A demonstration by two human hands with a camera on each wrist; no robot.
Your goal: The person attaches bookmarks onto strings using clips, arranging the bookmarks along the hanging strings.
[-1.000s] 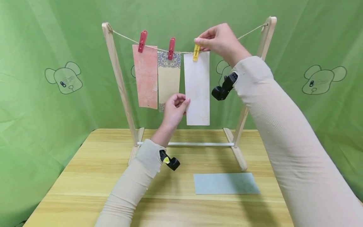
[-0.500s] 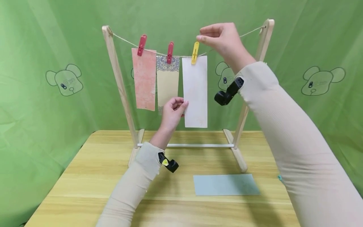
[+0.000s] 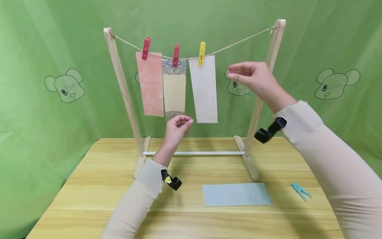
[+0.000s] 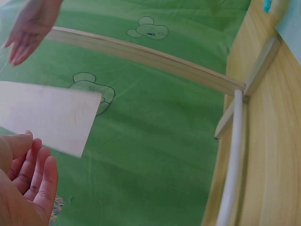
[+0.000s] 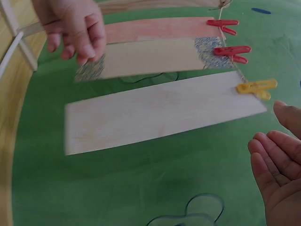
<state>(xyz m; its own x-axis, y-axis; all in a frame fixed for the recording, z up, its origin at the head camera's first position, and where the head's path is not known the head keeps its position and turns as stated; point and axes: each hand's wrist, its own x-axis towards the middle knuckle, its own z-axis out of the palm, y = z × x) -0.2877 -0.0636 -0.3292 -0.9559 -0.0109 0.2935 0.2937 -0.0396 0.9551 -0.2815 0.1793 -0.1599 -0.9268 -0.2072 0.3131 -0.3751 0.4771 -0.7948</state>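
A white paper strip (image 3: 204, 91) hangs from the string under a yellow clothespin (image 3: 202, 53). My left hand (image 3: 176, 132) is just below and left of its lower edge, fingers loosely bent and holding nothing; the left wrist view shows a gap between the fingertips (image 4: 35, 141) and the paper. To the right of the strip my right hand (image 3: 259, 79) hovers with nothing in it, thumb apart from the fingers in the right wrist view. A pink strip (image 3: 150, 84) and a cream strip with blue patterned ends (image 3: 174, 89) hang at left, each from a red clothespin (image 3: 146, 48).
The string (image 3: 238, 42) runs between two wooden posts (image 3: 123, 89) joined low down by a white rod (image 3: 194, 153). On the wooden table (image 3: 89, 186) lie a light blue paper strip (image 3: 235, 194) and, right of it, a turquoise clothespin (image 3: 300, 191). A green curtain (image 3: 191, 20) stands behind.
My right hand has let go of the yellow clothespin and moved right and down. My left hand has released the white strip and dropped lower. The strip now hangs by its clothespin.
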